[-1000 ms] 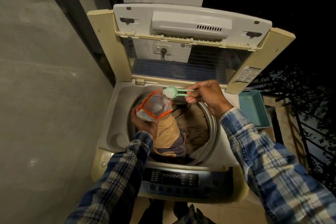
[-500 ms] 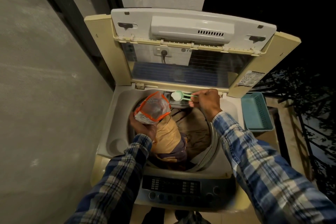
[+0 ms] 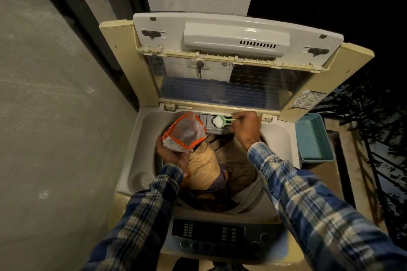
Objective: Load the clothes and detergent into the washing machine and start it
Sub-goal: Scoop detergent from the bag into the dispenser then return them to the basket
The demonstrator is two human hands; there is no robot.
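A top-loading washing machine point(image 3: 141, 149) stands open below me, its lid point(image 3: 235, 39) raised at the back. Tan and dark clothes point(image 3: 207, 174) fill the drum. My left hand point(image 3: 174, 156) grips an orange-edged clear detergent bag point(image 3: 185, 132) over the drum's left side. My right hand point(image 3: 246, 127) pinches the handle of a green scoop point(image 3: 220, 121) heaped with white powder, held over the detergent compartment point(image 3: 209, 123) at the drum's back rim. The control panel point(image 3: 209, 233) lies at the front edge.
A teal plastic basket point(image 3: 312, 138) sits just right of the machine. A grey wall point(image 3: 48, 116) runs close along the left. A dark railing point(image 3: 378, 160) and foliage lie to the right. A plug and socket point(image 3: 199, 66) show through the lid's window.
My right hand carried the scoop back and slightly right, from above the bag's mouth to over the compartment at the rear rim. The bag stayed in my left hand.
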